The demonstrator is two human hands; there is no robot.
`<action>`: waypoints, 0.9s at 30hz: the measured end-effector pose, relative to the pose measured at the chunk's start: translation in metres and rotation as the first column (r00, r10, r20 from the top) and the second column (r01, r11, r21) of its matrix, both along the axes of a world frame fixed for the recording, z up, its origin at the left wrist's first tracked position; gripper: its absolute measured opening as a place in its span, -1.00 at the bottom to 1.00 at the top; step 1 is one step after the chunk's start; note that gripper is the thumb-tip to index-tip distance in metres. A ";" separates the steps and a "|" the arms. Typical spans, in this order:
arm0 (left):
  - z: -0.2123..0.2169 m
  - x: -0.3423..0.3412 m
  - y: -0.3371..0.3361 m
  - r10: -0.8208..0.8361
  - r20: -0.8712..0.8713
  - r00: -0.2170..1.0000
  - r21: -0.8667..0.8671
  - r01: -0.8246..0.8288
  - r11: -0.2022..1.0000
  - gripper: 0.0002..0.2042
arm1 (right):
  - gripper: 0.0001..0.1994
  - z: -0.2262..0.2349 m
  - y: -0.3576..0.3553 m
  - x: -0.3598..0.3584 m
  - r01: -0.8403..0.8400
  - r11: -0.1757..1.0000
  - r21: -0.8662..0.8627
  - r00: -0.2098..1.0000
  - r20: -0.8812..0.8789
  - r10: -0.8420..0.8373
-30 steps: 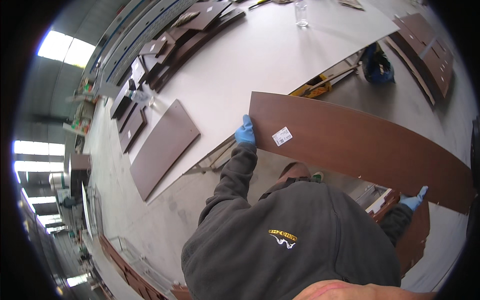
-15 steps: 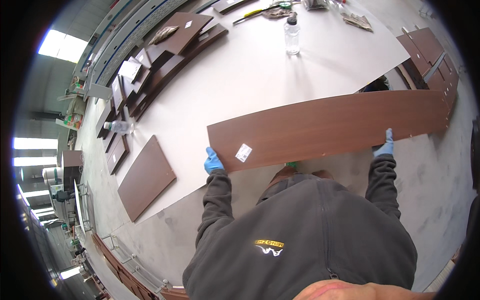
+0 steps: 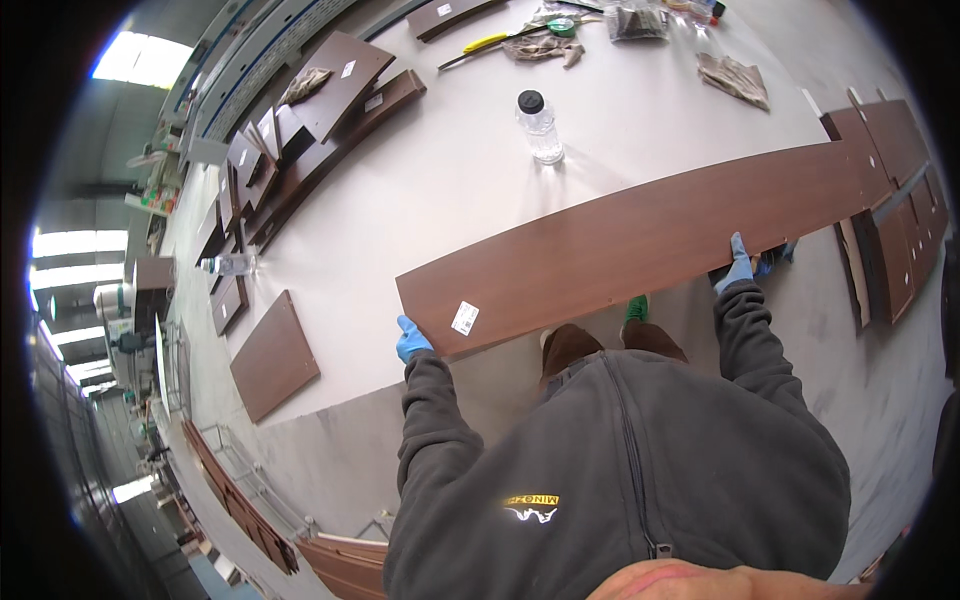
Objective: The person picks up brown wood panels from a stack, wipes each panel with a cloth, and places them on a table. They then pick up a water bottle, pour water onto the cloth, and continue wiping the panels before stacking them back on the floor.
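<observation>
I hold a long brown wooden board (image 3: 620, 240) in front of my body, over the near side of a white table (image 3: 345, 330). A white label (image 3: 465, 318) sits near the board's left end. My left hand (image 3: 412, 340), in a blue glove, grips that end at its near corner. My right hand (image 3: 737, 267), gloved the same way, is closed on the near edge further right, its thumb on the upper face. The fingers under the board are hidden.
A clear bottle (image 3: 541, 128) stands beyond the board; another bottle (image 3: 230, 264) lies at left. Stacked dark boards (image 3: 335, 155) line the left side, with a loose brown panel (image 3: 275, 358) nearer. A yellow-handled tool (image 3: 488, 42) lies far back. More panels (image 3: 890, 210) stand at right.
The long board has shifted slightly left, its right end swinging away from me, with both hands still gripping it. The panels at right show more, and a green shoe has come into view.
</observation>
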State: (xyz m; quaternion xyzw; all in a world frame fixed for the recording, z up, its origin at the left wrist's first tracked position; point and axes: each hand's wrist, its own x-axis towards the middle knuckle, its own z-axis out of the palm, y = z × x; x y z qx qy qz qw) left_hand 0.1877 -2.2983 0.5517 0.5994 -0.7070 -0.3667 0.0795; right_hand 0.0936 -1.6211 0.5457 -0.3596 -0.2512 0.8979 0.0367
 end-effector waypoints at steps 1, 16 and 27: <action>0.001 -0.001 0.006 -0.004 0.038 0.999 -0.063 0.006 0.998 -0.16 | -0.39 0.000 0.005 -0.014 0.010 1.000 -0.002 0.998 0.062 -0.010; -0.014 -0.010 0.031 -0.036 0.112 0.993 -0.072 0.045 0.996 -0.19 | -0.30 0.006 0.032 -0.058 -0.594 0.789 0.156 0.740 0.489 0.461; 0.003 -0.024 0.056 -0.007 0.528 0.849 -0.328 0.211 0.921 -0.31 | -0.56 0.077 0.127 -0.175 -0.823 0.180 0.538 0.503 0.546 0.670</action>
